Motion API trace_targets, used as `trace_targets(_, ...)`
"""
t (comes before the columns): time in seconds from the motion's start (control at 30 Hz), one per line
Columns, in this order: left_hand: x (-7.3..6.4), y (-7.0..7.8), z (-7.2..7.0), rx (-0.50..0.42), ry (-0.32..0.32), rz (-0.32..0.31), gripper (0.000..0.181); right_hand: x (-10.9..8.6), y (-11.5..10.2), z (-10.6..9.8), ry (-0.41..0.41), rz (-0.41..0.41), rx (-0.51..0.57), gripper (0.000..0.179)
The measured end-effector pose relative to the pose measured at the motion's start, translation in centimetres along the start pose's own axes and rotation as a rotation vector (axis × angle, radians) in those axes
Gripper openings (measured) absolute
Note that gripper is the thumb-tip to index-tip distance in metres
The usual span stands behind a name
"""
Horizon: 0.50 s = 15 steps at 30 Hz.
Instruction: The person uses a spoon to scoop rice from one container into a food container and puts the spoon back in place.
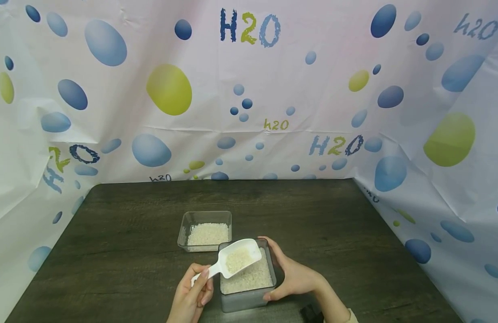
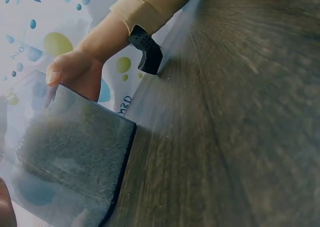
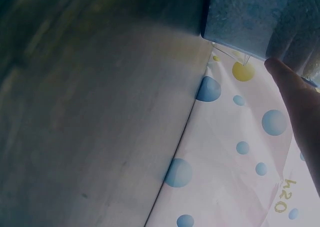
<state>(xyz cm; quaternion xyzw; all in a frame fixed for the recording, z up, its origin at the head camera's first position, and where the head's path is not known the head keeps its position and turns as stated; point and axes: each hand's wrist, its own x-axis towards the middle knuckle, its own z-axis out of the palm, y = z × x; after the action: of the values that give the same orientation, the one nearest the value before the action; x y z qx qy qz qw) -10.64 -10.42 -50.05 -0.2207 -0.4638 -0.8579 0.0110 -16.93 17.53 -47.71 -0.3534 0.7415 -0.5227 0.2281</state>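
In the head view my left hand pinches the handle of a white scoop, which carries some rice. The scoop is over a clear, deep container filled with rice nearly to its rim. My right hand grips that container from the right side, thumb at the near corner and fingers round the far side. Behind and to the left stands a shallow clear tray with a smaller heap of rice in it. The left wrist view shows the deep container from the side, rice visible through its wall.
A dark wooden table bears both containers. Behind it and along its sides hangs a white sheet printed with dots and H2O lettering. A black wrist mount sits below the right sleeve, close to the tabletop.
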Motion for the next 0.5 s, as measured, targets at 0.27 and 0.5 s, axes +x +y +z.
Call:
trace_targets(0.27, 0.2, 0.6, 0.0, 0.031, 0.010, -0.018, 0.032, 0.0, 0.1, -0.1, -0.008, -0.010, -0.004, 0.114)
trace_targets(0.5, 0.9, 2.3, -0.4, 0.115, 0.114, -0.038, 0.023, 0.0, -0.1, 0.0, -0.009, 0.026, -0.004, 0.114)
